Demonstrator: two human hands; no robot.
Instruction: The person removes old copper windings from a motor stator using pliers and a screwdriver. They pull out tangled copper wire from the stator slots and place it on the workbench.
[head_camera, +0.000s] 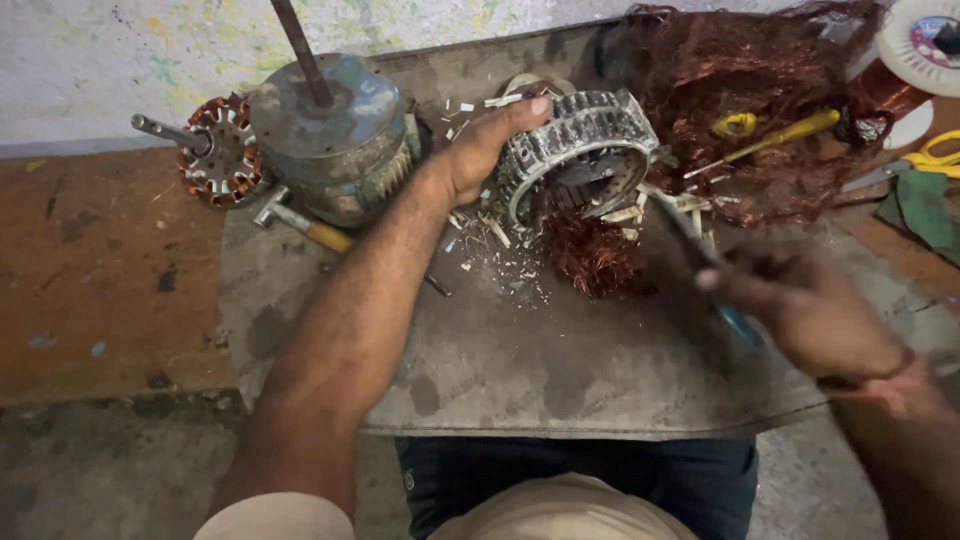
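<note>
My left hand (482, 150) grips the rim of a round metal motor stator (580, 150), holding it tilted on a grey board (520, 350). A tuft of copper wire (592, 255) hangs out of the stator's lower side. My right hand (800, 305), blurred by motion, is shut on a blue-handled tool (738, 322) whose dark blade reaches toward the stator. Pale slivers of insulation lie scattered around the stator.
A grey fan motor housing (330, 130) with a shaft stands at the back left, beside a wound rotor (218, 152) and a hammer (300, 222). A heap of copper wire (760, 90) with a yellow screwdriver (775, 138) lies at the back right, scissors (920, 160) beyond.
</note>
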